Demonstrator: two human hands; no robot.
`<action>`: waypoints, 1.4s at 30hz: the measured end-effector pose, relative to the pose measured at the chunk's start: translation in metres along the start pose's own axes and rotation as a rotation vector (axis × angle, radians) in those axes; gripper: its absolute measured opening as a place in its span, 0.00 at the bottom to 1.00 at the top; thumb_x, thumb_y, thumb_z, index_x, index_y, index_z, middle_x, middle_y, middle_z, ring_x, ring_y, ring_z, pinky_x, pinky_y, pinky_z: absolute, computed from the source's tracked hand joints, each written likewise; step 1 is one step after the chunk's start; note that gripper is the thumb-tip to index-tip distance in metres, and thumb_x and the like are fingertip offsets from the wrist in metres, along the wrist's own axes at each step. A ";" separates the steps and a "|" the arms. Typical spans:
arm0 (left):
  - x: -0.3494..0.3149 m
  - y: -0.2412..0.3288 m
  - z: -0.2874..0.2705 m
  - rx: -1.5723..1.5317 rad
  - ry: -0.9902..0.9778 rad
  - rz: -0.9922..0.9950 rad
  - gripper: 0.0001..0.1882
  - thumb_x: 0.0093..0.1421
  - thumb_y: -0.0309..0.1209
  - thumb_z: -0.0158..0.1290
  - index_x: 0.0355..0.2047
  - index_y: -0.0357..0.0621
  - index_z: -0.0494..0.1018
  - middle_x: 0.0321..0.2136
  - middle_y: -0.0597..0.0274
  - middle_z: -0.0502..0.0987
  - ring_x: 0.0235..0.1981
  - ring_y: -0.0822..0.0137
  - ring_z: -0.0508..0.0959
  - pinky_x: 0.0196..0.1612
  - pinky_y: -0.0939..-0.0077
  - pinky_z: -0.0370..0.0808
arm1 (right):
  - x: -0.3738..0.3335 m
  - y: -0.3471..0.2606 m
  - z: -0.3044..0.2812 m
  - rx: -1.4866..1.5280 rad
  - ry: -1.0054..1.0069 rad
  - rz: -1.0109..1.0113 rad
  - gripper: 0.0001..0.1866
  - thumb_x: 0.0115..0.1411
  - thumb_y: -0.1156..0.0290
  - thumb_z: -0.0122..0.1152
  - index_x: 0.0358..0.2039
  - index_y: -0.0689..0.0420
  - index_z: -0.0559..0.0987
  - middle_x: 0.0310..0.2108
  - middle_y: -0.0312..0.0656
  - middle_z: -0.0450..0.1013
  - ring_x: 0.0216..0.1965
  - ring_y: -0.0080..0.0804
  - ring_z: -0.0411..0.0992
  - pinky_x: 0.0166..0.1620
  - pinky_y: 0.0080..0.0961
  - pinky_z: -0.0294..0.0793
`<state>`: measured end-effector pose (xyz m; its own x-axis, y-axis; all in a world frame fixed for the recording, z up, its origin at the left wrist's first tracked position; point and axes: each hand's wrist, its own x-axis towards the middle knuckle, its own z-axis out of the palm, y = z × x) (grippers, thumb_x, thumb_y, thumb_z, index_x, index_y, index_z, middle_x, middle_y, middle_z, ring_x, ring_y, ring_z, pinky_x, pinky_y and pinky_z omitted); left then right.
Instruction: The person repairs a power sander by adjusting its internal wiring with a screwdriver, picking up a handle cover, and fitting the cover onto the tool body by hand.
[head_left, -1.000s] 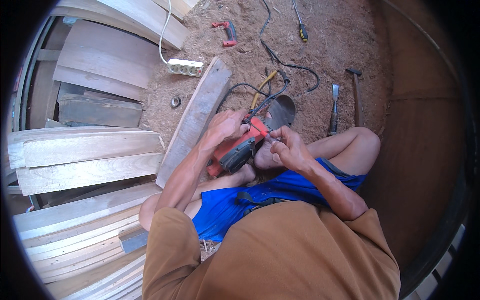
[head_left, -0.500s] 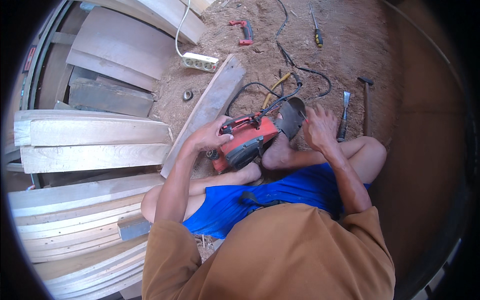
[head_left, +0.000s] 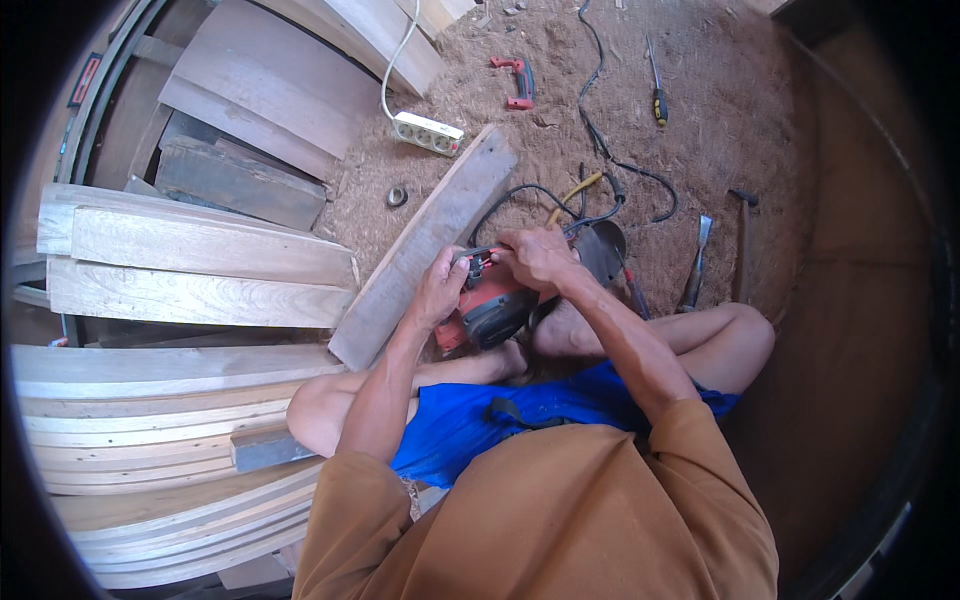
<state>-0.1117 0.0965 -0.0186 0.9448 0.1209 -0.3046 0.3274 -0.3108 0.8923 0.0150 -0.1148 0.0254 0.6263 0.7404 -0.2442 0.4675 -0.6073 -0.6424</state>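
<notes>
A red and black electric planer [head_left: 497, 308] rests tilted by my crossed legs, its handle opened up so that dark inner parts and red wires show. My left hand [head_left: 441, 287] is closed round the left end of that handle. My right hand [head_left: 540, 258] reaches over the planer, fingers bent and pinched together at the right end of the open handle; what lies between them is hidden. A screwdriver [head_left: 637, 292] with a red and blue handle lies beside my sandalled foot. Farther off on the sawdust is a loose red handle cover [head_left: 520, 83].
A rough plank [head_left: 430, 245] lies left of the planer. Beyond it are a white power strip [head_left: 428, 133] and a tape roll [head_left: 397, 196]. A chisel [head_left: 697, 263], a hammer [head_left: 743, 240] and a yellow-black screwdriver [head_left: 657, 90] lie to the right. Stacked boards [head_left: 200, 290] fill the left side.
My right hand has moved left from beside the sandal onto the planer's open handle. The red and blue screwdriver now shows on the floor. My left hand stays on the planer.
</notes>
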 end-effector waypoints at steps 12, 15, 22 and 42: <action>0.024 0.023 0.033 -0.579 -0.171 -0.257 0.15 0.78 0.43 0.48 0.49 0.43 0.70 0.32 0.64 0.77 0.29 0.75 0.76 0.32 0.76 0.77 | -0.008 0.003 -0.039 -0.033 -0.204 0.236 0.18 0.69 0.55 0.59 0.47 0.54 0.84 0.44 0.56 0.81 0.51 0.55 0.79 0.52 0.51 0.76; 0.033 0.008 0.048 -0.668 -0.194 -0.296 0.15 0.78 0.43 0.47 0.48 0.43 0.70 0.34 0.64 0.78 0.29 0.74 0.77 0.32 0.77 0.78 | -0.007 0.031 -0.026 -0.027 -0.247 0.214 0.19 0.70 0.54 0.57 0.48 0.55 0.84 0.44 0.56 0.82 0.49 0.55 0.79 0.51 0.50 0.76; 0.045 -0.005 0.054 -0.679 -0.226 -0.313 0.14 0.79 0.41 0.46 0.48 0.43 0.70 0.37 0.64 0.78 0.32 0.74 0.78 0.38 0.76 0.80 | 0.001 0.059 -0.009 0.058 -0.235 0.166 0.23 0.70 0.48 0.58 0.47 0.56 0.85 0.44 0.55 0.82 0.49 0.55 0.80 0.51 0.48 0.76; 0.048 0.003 0.041 -0.780 -0.378 -0.370 0.16 0.74 0.32 0.49 0.57 0.38 0.71 0.44 0.59 0.80 0.40 0.70 0.81 0.46 0.72 0.83 | 0.000 0.043 0.008 0.134 -0.151 0.267 0.21 0.67 0.51 0.61 0.46 0.57 0.85 0.41 0.55 0.82 0.48 0.57 0.80 0.50 0.49 0.76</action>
<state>-0.0653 0.0628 -0.0445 0.7693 -0.2704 -0.5789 0.6352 0.4219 0.6470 0.0299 -0.1383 -0.0084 0.6116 0.6002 -0.5154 0.2066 -0.7500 -0.6283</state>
